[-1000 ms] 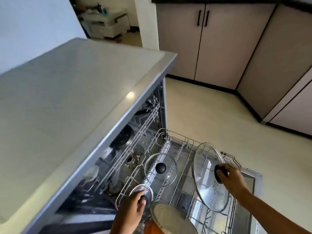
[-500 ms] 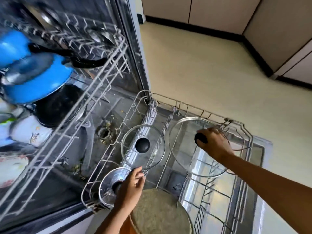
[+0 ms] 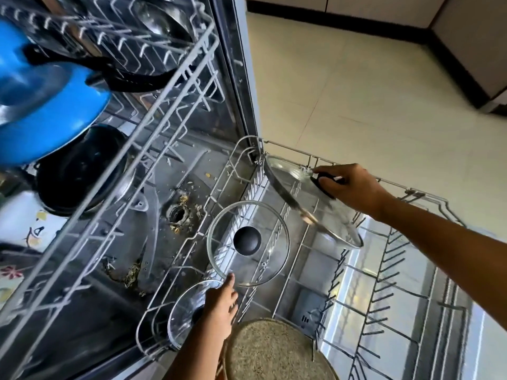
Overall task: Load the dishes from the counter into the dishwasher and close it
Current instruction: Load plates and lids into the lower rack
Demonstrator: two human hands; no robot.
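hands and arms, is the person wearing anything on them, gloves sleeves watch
Nothing worn shows. The left hand and right hand are bare, no gloves. The left forearm and right forearm are uncovered as far as the frame reaches, no sleeve edge in view. No watch or bracelet at either wrist; no ring that I can make out.

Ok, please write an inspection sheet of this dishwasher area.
Surface: lower rack pulled out.
Job's things: large glass lid tilted in the rack's far corner; middle glass lid; small glass lid.
Clutter: food scraps around the drain; round woven mat nearest.
Hands: right hand grips the large lid's knob; left hand rests on the small one.
Cables: nothing seen.
Surroundings: blue pot and black pan in upper rack; tiled floor.
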